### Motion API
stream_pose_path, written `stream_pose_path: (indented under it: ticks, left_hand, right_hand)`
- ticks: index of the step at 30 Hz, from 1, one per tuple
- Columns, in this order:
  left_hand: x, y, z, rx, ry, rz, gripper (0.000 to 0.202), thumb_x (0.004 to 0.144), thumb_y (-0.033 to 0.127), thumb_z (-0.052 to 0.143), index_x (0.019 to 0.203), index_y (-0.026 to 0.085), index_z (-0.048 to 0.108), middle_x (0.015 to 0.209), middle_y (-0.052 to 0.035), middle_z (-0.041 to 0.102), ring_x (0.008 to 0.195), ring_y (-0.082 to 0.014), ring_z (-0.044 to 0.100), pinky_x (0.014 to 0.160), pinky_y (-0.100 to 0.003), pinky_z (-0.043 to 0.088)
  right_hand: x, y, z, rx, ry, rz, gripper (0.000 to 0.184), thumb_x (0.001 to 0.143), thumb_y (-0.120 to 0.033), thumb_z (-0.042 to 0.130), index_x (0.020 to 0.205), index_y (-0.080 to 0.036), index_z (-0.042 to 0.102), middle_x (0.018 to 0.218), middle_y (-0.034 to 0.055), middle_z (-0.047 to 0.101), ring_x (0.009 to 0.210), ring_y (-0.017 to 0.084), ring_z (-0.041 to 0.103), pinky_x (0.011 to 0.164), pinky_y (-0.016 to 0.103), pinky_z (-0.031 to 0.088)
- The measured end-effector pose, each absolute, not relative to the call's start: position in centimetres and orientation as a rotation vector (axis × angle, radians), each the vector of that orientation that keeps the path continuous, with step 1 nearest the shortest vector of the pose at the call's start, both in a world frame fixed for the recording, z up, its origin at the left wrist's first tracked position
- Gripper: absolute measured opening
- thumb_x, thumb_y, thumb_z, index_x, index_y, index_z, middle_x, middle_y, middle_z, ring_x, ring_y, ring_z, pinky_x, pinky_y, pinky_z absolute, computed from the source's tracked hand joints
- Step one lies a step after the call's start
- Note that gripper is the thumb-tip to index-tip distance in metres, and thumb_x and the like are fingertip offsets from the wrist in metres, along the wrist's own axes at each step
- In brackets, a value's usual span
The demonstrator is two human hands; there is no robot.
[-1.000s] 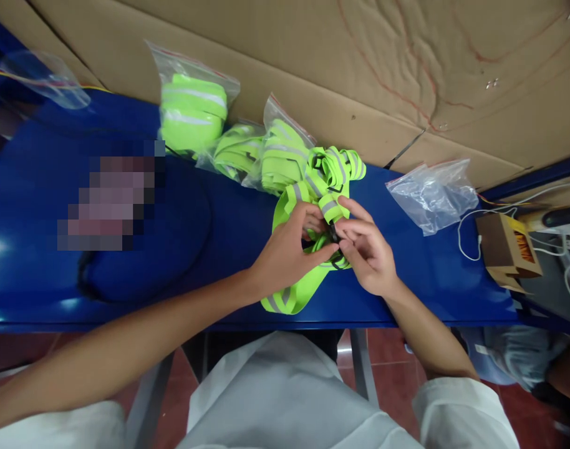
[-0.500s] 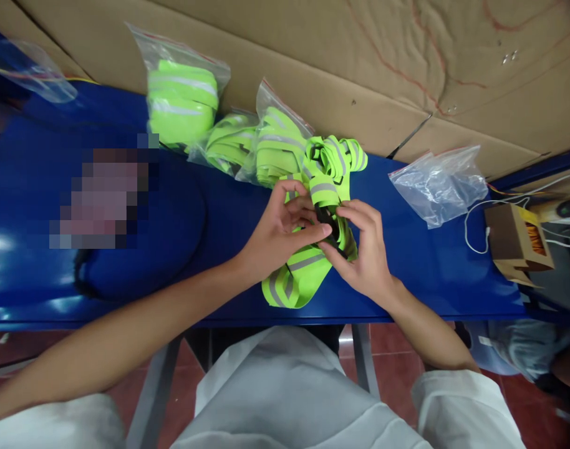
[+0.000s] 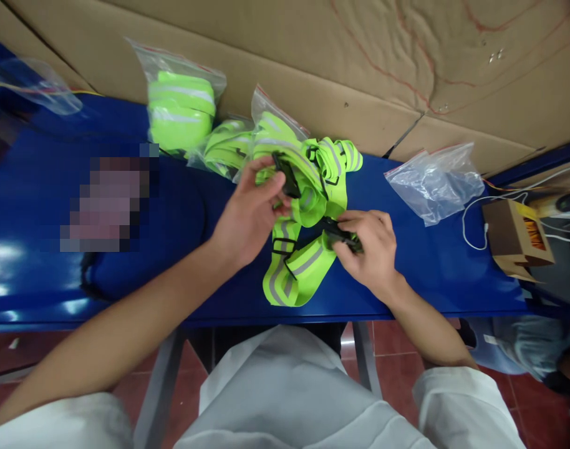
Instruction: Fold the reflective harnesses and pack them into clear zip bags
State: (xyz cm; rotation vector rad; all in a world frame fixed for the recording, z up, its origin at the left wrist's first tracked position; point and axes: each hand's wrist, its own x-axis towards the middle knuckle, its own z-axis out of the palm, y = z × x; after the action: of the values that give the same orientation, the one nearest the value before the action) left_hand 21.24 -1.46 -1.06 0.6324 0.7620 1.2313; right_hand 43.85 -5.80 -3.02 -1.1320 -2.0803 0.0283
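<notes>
My left hand [image 3: 254, 206] pinches a black buckle piece [image 3: 286, 174] between thumb and fingers, raised over the straps. A second black buckle piece [image 3: 338, 234] is gripped in my right hand [image 3: 371, 246], apart from the first and a little lower to the right. Both pieces appear joined to a yellow-green reflective strap [image 3: 308, 265] with grey stripes. It lies looped on the blue table [image 3: 238, 280] between and below my hands, with a black slider [image 3: 284, 246] on it. A rolled part of the webbing [image 3: 334, 159] sits just beyond.
Clear zip bags with yellow-green straps [image 3: 182, 112] stand along the cardboard wall [image 3: 313, 93]. To the right lie an empty zip bag [image 3: 434, 181], a white cable [image 3: 467, 234] and a small open carton [image 3: 509, 237]. A blurred-out patch [image 3: 110, 202] covers something at left.
My hands were close together over the black buckle. Now they are apart, the left moved up and left with one piece, the right holding the other.
</notes>
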Motion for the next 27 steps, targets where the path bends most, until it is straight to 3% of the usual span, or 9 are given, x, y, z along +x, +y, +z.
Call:
stream_pose_path:
  ticks: [5,8,11,14,18,22,25,27]
  left_hand:
    - [19.1,0.6,-0.5,0.901,0.819,1.282,0.025,0.095,0.038,0.072,0.117,0.033,0.061,0.088,0.0016,0.065,0.071,-0.0145,0.06,0.064,-0.029,0.043]
    - [18.8,1.0,-1.6,1.211,0.86,1.296,0.037,0.093,0.051,0.074,0.125,0.032,0.068,0.097,-0.0028,0.066,0.08,-0.018,0.06,0.07,-0.031,0.045]
    - [19.3,0.9,-3.0,1.754,1.053,1.239,0.059,0.083,0.046,0.084,0.136,0.027,0.066,0.113,-0.007,0.065,0.101,-0.0241,0.062,0.09,-0.037,0.049]
    - [20.7,0.8,-3.2,2.17,1.235,1.088,0.069,0.082,0.042,0.082,0.145,0.021,0.062,0.136,-0.0156,0.061,0.127,-0.0362,0.057,0.114,-0.05,0.041]
    - [23.6,1.9,-1.9,2.439,1.334,0.845,0.084,0.084,0.031,0.078,0.161,0.019,0.045,0.161,-0.021,0.046,0.148,-0.0453,0.042,0.122,-0.061,0.029]
    - [27.1,4.9,-1.2,2.545,1.363,0.568,0.087,0.086,0.025,0.076,0.163,0.011,0.041,0.16,-0.0276,0.047,0.146,-0.0489,0.046,0.119,-0.064,0.034]
    - [28.7,7.2,-0.9,2.533,1.431,0.481,0.064,0.09,0.024,0.072,0.149,0.007,0.056,0.147,-0.0276,0.059,0.136,-0.0481,0.056,0.115,-0.065,0.039]
    - [28.4,8.1,0.0,2.431,1.411,0.636,0.052,0.095,0.03,0.066,0.142,0.008,0.06,0.143,-0.0238,0.062,0.134,-0.041,0.06,0.116,-0.06,0.042]
  right_hand:
    - [45.8,-4.4,-2.5,-1.039,-1.559,0.739,0.032,0.091,-0.034,0.072,0.117,-0.031,0.054,0.108,0.0014,0.069,0.101,0.023,0.073,0.089,0.043,0.064]
    - [47.0,-3.2,-2.4,-0.989,-1.392,0.904,0.04,0.088,-0.033,0.072,0.121,-0.034,0.05,0.124,0.0019,0.064,0.114,0.025,0.07,0.098,0.049,0.063]
    - [47.3,-2.2,-3.0,-0.992,-1.32,1.121,0.044,0.085,-0.03,0.062,0.126,-0.034,0.046,0.126,0.0024,0.063,0.116,0.024,0.068,0.097,0.049,0.062]
    - [46.8,-1.6,-3.9,-0.993,-1.227,1.335,0.042,0.08,-0.031,0.055,0.121,-0.031,0.044,0.109,0.001,0.064,0.1,0.021,0.068,0.087,0.042,0.062]
    - [45.8,-1.6,-4.5,-0.971,-1.168,1.406,0.058,0.072,-0.031,0.076,0.118,-0.031,0.041,0.097,-0.0056,0.058,0.078,0.012,0.06,0.072,0.027,0.057]
    - [45.5,-1.4,-4.9,-1.021,-1.342,1.238,0.086,0.06,-0.039,0.098,0.124,-0.033,0.041,0.094,-0.0075,0.055,0.074,0.011,0.057,0.069,0.026,0.054]
    - [46.1,-0.8,-4.7,-1.064,-1.369,1.23,0.077,0.068,-0.055,0.094,0.124,-0.031,0.048,0.093,-0.0048,0.059,0.08,0.015,0.059,0.077,0.031,0.056]
    - [47.1,-0.6,-4.0,-1.077,-1.269,1.296,0.063,0.078,-0.063,0.086,0.124,-0.031,0.056,0.098,-0.0017,0.064,0.085,0.017,0.063,0.081,0.034,0.056]
